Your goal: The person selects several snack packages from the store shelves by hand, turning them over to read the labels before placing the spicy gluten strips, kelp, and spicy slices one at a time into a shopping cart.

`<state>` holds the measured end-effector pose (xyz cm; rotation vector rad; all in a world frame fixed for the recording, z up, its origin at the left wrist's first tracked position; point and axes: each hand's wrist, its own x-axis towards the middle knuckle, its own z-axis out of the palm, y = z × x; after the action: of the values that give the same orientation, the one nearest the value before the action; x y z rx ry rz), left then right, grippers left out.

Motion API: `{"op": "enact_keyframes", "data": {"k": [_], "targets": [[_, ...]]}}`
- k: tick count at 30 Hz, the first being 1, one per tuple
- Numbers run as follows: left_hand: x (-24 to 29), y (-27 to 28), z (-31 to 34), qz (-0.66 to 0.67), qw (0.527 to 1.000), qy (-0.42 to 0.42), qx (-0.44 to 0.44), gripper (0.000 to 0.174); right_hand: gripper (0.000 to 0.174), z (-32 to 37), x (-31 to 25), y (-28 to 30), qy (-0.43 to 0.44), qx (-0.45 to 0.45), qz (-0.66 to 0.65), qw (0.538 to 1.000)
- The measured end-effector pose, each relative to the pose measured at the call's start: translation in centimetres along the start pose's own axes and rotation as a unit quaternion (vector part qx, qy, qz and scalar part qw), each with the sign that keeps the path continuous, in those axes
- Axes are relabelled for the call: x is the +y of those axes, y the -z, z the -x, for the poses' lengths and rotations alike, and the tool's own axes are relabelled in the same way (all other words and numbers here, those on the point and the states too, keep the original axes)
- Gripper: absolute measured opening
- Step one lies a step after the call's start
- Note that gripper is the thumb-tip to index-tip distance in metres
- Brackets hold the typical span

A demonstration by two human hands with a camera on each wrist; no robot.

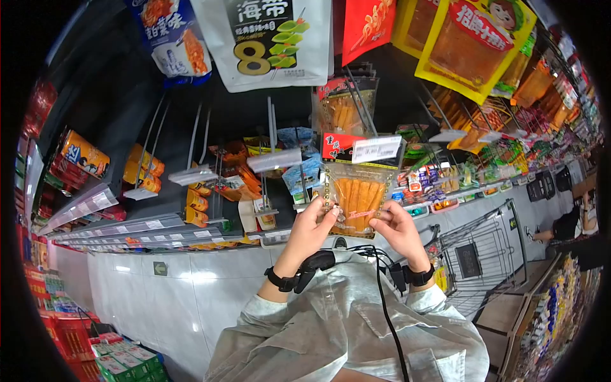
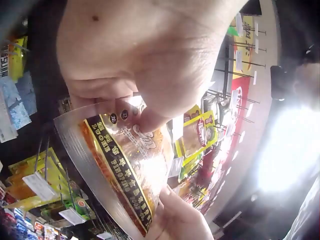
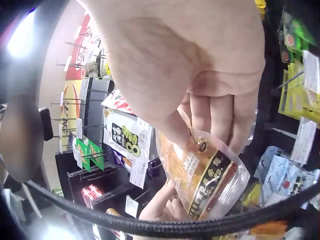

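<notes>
In the head view, a clear snack packet (image 1: pixel 359 194) of orange-brown sticks, with a red and black header, is upright in front of the shelf. My left hand (image 1: pixel 310 229) pinches its lower left edge, thumb on the front. On the opposite edge, my right hand (image 1: pixel 400 232) pinches the lower right corner. A white price tag (image 1: pixel 377 150) on a peg overlaps the header. Behind it hangs a similar packet (image 1: pixel 344 109). The left wrist view shows the packet's black side strip with gold lettering (image 2: pixel 122 172); the right wrist view shows the packet (image 3: pixel 200 170) between both hands.
Metal pegs with price tags jut from the dark rack (image 1: pixel 273 127). Large white (image 1: pixel 267 44) and yellow (image 1: pixel 474 48) snack bags hang overhead. A wire shopping cart (image 1: pixel 480 254) stands at the right, with another person (image 1: pixel 576 219) beyond it. Red and green boxes (image 1: pixel 127 360) are stacked lower left.
</notes>
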<state>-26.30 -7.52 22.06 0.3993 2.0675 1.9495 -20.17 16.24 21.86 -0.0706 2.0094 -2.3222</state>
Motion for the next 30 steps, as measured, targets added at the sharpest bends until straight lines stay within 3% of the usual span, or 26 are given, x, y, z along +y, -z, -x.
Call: {"op": "enact_keyframes", "data": {"k": [10,15,21,30], "targets": [[-6.5,0.3,9.9,0.078,0.993,0.039,-0.074,0.026,0.020,11.3,1.1,-6.9,-0.082,0.096,0.108,0.986],[-6.1,-1.5,12.6,0.090,0.987,0.027,-0.133,0.035,0.023,15.7,0.7,-7.5,-0.109,0.133,0.151,0.973],[-5.1,-4.3,13.5,0.076,0.969,0.055,-0.227,0.044,0.029,20.1,0.9,-5.9,-0.091,0.178,0.120,0.972],[-3.5,-12.5,14.0,-0.001,0.962,0.029,-0.273,0.042,0.035,27.1,0.2,-1.4,-0.084,0.240,0.072,0.965]]}}
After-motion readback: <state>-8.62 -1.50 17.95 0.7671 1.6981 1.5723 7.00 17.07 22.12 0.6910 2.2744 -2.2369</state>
